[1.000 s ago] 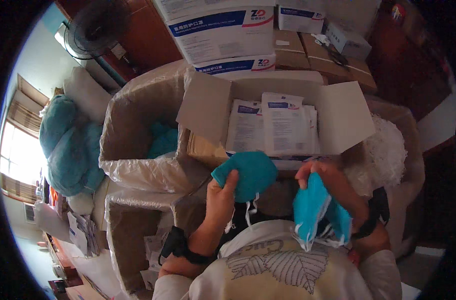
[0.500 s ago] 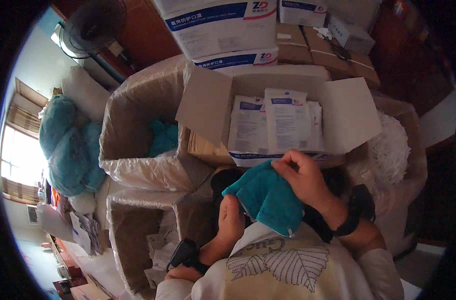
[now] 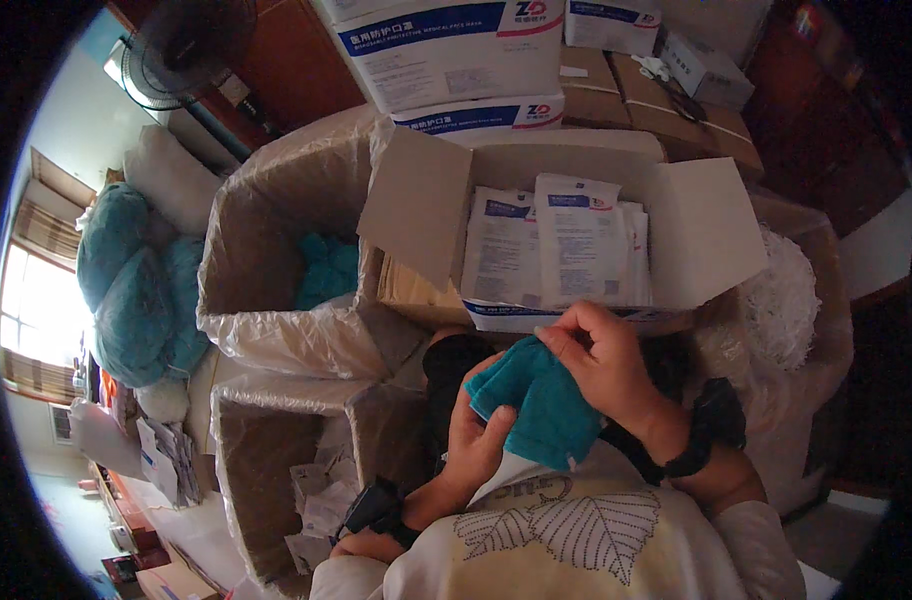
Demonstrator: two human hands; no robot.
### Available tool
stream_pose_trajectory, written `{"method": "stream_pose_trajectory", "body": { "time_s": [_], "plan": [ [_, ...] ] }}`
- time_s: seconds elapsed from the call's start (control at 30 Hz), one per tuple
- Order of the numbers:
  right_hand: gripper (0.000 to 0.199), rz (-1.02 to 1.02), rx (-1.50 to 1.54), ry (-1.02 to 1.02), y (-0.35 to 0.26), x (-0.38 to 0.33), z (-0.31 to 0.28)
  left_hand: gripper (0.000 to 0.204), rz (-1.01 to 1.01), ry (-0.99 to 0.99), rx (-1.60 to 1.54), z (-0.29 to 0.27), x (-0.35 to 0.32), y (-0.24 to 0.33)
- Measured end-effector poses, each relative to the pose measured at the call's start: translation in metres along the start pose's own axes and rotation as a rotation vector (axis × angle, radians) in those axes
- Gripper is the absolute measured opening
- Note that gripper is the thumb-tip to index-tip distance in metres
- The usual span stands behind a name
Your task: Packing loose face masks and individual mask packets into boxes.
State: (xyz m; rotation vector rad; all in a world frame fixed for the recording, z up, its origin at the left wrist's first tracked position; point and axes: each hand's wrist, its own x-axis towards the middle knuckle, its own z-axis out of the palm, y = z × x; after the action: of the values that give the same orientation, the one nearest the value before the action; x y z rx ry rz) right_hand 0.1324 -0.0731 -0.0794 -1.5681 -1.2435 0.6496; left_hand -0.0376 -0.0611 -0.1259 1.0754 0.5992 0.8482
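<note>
Teal masks [image 3: 541, 400] in both hands – left [image 3: 473, 440], right [image 3: 601, 365], open carton [image 3: 716, 240] beyond

Daylight streams through a slatted window [image 3: 28, 300] at left; a black fan [image 3: 181, 45] stands against a pale wall [image 3: 76, 120], beside dark wooden furniture [image 3: 296, 70] behind.

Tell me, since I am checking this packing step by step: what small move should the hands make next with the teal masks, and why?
Probably squaring up the stack. Both hands grip the teal masks together: the left hand supports them from below and the right hand pinches the top edge. The layers look slightly uneven, so aligning the edges seems sensible before moving them toward the open carton of white packets just ahead.
</note>
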Motion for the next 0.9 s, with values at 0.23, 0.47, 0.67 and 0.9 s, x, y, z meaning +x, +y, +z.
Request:
{"method": "stream_pose_trajectory", "body": {
  "time_s": [0.23,0.47,0.67,0.9],
  "plan": [
    [0.015,-0.023,0.093,0.065,0.003,0.000,0.000,0.036,-0.101,0.167,-0.124,-0.007,-0.001,-0.003],
    [0.016,-0.109,0.173,-0.512,-0.001,-0.045,-0.026,0.039,-0.128,0.400,-0.298,-0.019,0.008,0.026],
    [0.024,0.036,0.191,-0.941,0.014,-0.050,-0.056,0.042,-0.156,0.374,-0.345,-0.026,0.009,0.025],
    [0.020,0.342,0.689,-0.601,0.014,-0.011,-0.059,0.034,-0.259,0.265,-0.306,-0.014,0.007,0.021]
  ]
}}
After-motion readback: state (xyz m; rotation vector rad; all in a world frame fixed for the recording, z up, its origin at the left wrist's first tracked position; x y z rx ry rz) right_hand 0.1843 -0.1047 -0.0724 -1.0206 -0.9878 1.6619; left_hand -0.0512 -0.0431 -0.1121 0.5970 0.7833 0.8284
